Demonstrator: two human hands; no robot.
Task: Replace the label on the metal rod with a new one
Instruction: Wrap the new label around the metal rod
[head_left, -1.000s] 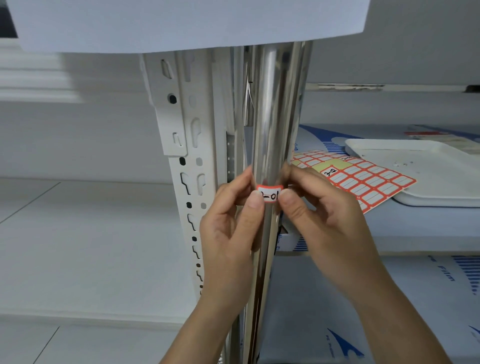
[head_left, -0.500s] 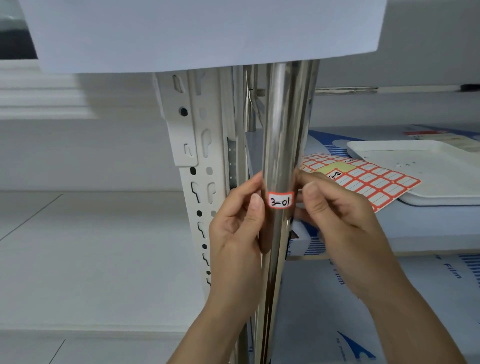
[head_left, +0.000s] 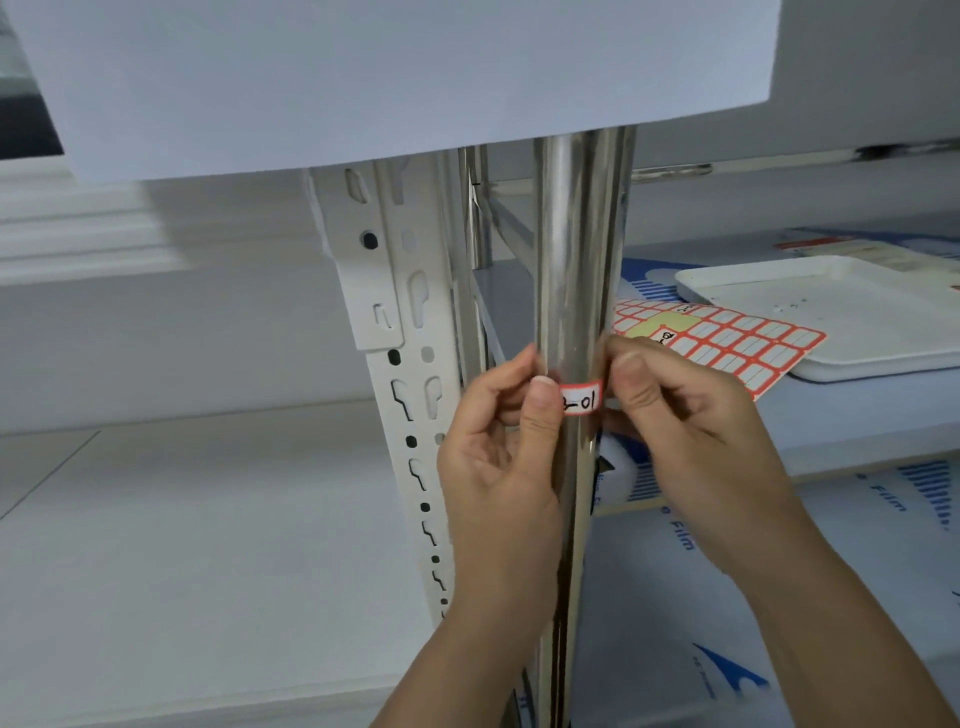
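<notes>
Evidently the pressing-on step was in hand: a red-bordered label marked "-01" sat on the front of the upright metal rod, wrapped partly round its curve. The left hand had its thumb laid over the label's left end, the other fingers curled behind the rod; the right hand pinched at the label's right end, thumb and forefinger together — whether they held the edge itself I could not tell. Behind the rod, on the shelf, lay the sticker sheet, its far corner touching a white tray. Next, I judged, the ends needed smoothing flat — a curved surface tends to lift them.
</notes>
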